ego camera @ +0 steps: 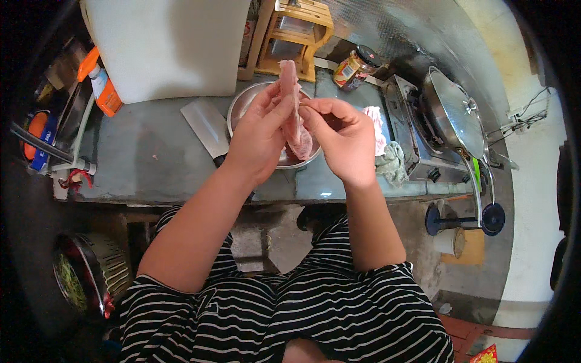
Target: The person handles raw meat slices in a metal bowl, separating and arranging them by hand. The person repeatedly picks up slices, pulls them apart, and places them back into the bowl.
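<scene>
My left hand (261, 131) grips a long strip of raw pink meat (290, 84), held upright over a round metal bowl (236, 106). Thumb and forefinger of my right hand (340, 136) pinch together at the strip's right edge. The lower end of the meat hangs over the bowl, whose contents my hands mostly hide. Left of the bowl a cleaver (204, 129) lies on the counter, its dark handle partly under my left forearm.
A white cutting board (172, 50) stands at the back, near an orange spray bottle (106, 93). Behind the bowl are a wooden knife rack (308, 56) and a jar (356, 68). Cloths (391, 165) lie beside the gas stove (415, 154), which bears a lidded pan (456, 115).
</scene>
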The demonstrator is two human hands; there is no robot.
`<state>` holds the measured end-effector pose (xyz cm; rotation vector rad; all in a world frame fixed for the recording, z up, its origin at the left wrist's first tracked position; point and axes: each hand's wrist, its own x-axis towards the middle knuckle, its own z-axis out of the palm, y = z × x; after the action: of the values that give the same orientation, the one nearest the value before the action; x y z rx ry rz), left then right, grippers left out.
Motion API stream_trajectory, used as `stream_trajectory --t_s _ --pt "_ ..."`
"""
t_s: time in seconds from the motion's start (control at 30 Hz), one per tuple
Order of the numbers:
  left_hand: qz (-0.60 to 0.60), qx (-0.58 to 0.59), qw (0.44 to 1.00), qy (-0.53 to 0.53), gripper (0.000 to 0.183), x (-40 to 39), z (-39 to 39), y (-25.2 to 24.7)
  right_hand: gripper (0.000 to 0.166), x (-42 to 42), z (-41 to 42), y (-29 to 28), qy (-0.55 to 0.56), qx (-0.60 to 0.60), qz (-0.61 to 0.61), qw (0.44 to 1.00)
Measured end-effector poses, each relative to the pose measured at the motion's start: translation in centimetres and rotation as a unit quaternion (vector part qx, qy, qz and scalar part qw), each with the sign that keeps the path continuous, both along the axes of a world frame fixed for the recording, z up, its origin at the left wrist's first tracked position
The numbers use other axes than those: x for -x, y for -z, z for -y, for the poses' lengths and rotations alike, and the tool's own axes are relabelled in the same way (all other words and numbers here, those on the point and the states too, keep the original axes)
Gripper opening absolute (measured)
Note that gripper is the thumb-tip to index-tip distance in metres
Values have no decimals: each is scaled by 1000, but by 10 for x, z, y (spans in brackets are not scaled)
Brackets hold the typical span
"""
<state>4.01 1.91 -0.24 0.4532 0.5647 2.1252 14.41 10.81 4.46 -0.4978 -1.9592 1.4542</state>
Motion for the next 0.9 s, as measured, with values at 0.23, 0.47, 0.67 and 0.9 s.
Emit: stream_trajectory --t_s 0.23,0.47,0.67,0.9 --pt "-113 49 989 -83 44 -18 -7 -2 12 -18 -11 -5 -21 -25 27 999" --pt "-244 73 959 -123 42 -27 1 -2 10 -20 -4 -9 -12 -24 45 999" --pt "-291 96 940 -150 41 -24 -5 9 10 -16 -11 5 -8 -15 8 1000" --pt "-222 87 966 -104 42 -19 -6 14 13 -20 -13 -5 -10 -34 19 999"
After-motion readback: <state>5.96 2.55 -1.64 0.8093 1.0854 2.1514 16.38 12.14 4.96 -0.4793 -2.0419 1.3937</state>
